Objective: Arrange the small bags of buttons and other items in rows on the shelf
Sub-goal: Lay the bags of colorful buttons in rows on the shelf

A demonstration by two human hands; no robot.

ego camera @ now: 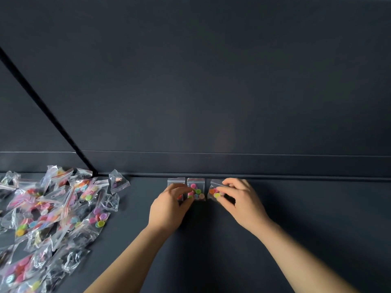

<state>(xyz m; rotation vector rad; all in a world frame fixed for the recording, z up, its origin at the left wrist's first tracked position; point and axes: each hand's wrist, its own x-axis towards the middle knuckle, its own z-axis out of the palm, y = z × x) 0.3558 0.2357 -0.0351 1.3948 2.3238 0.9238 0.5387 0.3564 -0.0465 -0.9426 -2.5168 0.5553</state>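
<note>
Shop-like: dark shelf [296, 218], heaped button bags [48, 212].

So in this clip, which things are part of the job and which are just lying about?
Part of the job:
- left hand
- right hand
- three bags in a row
- heap of bags
- shelf

Lying about:
- nothing; only the dark back wall and a black diagonal strut

Both forearms are bare, no sleeves, and both hands ungloved.
</note>
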